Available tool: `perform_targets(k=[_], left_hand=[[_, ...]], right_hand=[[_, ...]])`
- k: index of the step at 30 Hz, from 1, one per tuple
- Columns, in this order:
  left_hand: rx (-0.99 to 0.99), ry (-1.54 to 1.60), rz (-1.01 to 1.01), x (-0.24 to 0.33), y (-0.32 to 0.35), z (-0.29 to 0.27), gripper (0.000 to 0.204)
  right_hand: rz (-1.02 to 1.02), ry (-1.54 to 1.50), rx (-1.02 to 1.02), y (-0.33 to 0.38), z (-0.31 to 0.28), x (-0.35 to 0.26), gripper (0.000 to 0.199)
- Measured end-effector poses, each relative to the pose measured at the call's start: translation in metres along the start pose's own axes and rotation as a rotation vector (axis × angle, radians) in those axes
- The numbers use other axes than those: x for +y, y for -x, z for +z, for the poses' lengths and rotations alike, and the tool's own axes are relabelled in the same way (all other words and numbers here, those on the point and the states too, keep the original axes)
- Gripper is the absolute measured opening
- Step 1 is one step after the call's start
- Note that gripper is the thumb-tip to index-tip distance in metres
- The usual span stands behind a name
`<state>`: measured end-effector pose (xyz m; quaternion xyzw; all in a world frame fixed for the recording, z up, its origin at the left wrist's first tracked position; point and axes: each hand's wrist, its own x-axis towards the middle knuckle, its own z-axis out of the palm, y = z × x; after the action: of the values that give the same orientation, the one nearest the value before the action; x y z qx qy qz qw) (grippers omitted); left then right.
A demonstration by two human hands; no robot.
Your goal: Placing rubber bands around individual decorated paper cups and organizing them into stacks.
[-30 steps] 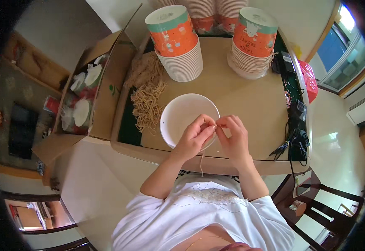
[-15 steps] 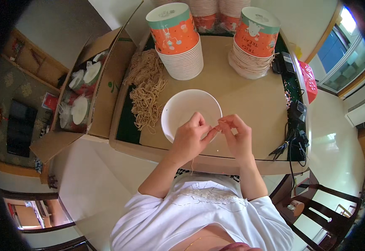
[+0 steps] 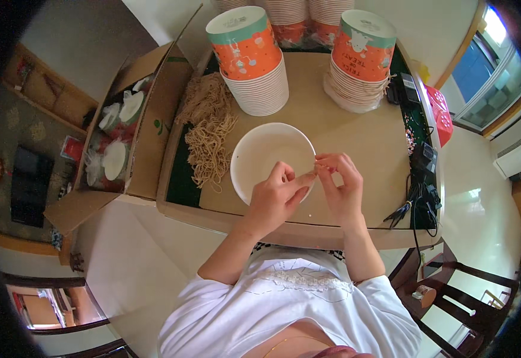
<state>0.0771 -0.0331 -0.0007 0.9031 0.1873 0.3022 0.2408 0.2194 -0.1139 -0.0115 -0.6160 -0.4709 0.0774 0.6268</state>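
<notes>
A white paper bucket (image 3: 260,138) stands mouth up on the table in front of me, a small hole showing near its left rim. My left hand (image 3: 277,194) reaches across its near right side, thumb and forefinger pinched together. Against it, at the right rim, my right hand (image 3: 341,179) pinches with its fingertips. Between the fingertips is a tiny bit of tan string (image 3: 316,169), mostly covered by the fingers. Left of the bucket lies a heap of tan strings (image 3: 208,143).
Behind the bucket stand two upside-down stacks of orange and green paper buckets (image 3: 254,77) (image 3: 365,51). A cardboard box (image 3: 147,128) with wrapped buckets sits at the left. Black cables and adapters (image 3: 424,179) line the right table edge. A dark wooden chair (image 3: 463,286) is at lower right.
Both hands have shifted slightly, the right one a little to the right, still meeting at the bucket's rim. The string end that hung below my left hand no longer shows.
</notes>
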Motion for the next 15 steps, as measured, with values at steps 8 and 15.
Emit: perform_targets(k=[8,15], left_hand=[[-0.069,-0.014,-0.116,-0.0002,-0.0022,0.0043,0.036],[-0.122,-0.107,-0.013,-0.0015,-0.0046,0.0038,0.033]], right_hand=[[0.027,0.003,-0.033,0.0035,0.0013,0.0044,0.008],[0.039,0.0,-0.05,0.0,-0.0001,0.0097,0.005]])
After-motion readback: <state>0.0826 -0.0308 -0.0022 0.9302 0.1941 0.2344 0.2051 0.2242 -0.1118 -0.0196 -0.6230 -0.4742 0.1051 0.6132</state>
